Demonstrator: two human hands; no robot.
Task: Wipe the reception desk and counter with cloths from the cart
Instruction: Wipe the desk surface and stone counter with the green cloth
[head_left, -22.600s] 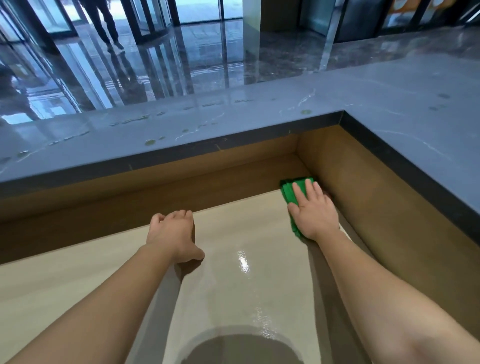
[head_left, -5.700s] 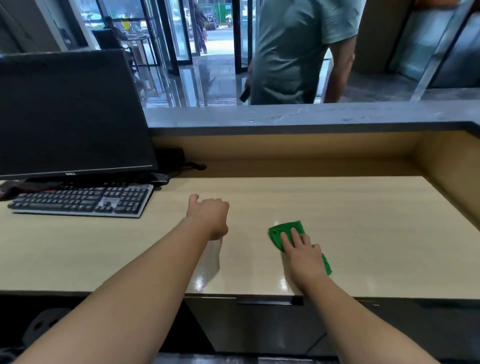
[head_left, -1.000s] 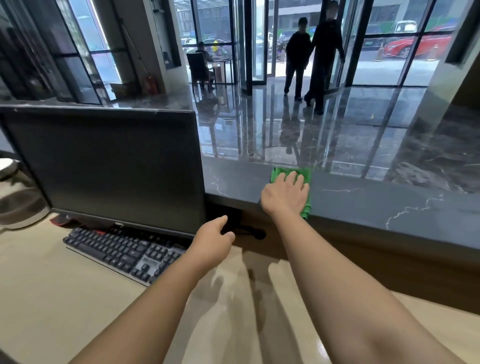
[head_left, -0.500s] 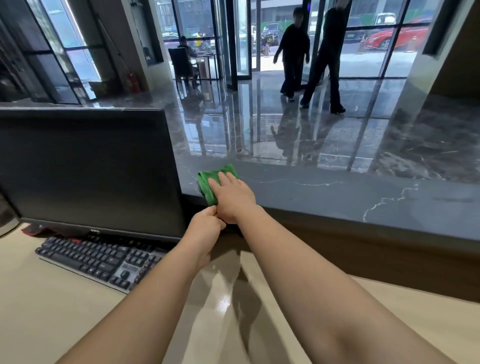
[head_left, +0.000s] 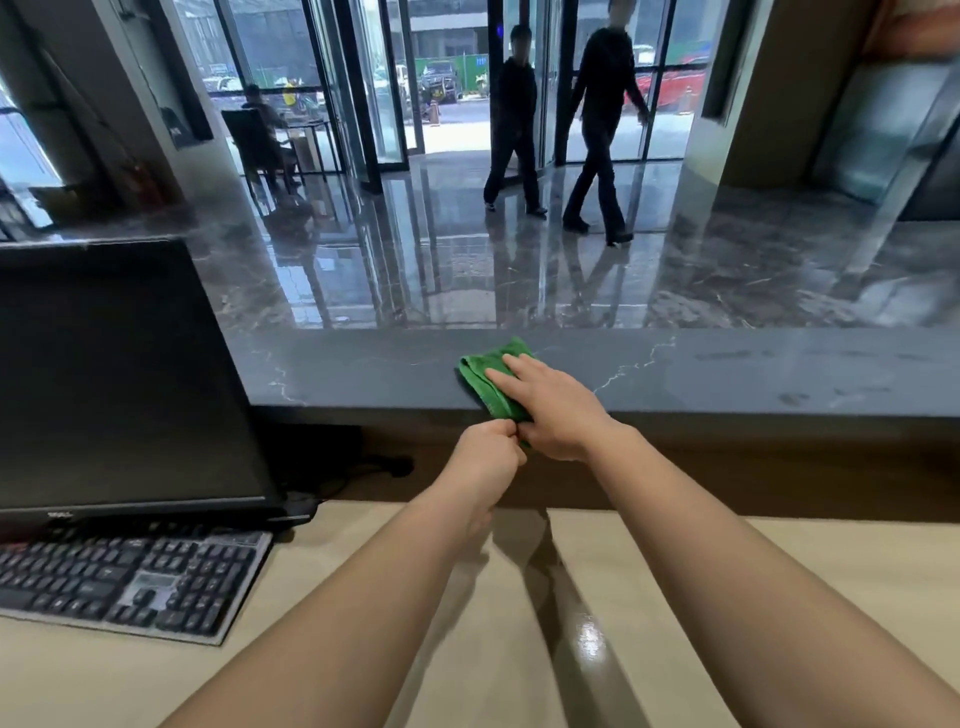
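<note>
Green cloth (head_left: 480, 375) lies on the dark stone counter (head_left: 727, 374), at its near edge, with one end drooping over the lip toward the desk (head_left: 78, 686).

Our right hand (head_left: 553, 413) lies flat on it, fingers straight and close together, pressing it to the stone without gripping it.

What has changed is the left hand (head_left: 485, 460). A second ago it hung loose over the desk, well apart from the cloth. Now it is up under the counter lip, touching the right hand. Its fingers are curled, and thumb and forefinger appear to pinch the hanging end of the cloth. The contact is small and partly hidden by the right hand, so we say this with some caution.

The cloth has shifted too. Half a second ago it sat just beside the monitor (head_left: 114, 374); now it is further right along the counter.

We read this as a pause in the stroke: the left hand is tidying or refolding the loose end so a flat face meets the stone. The counter to the right looks like the ground left to cover.
</note>
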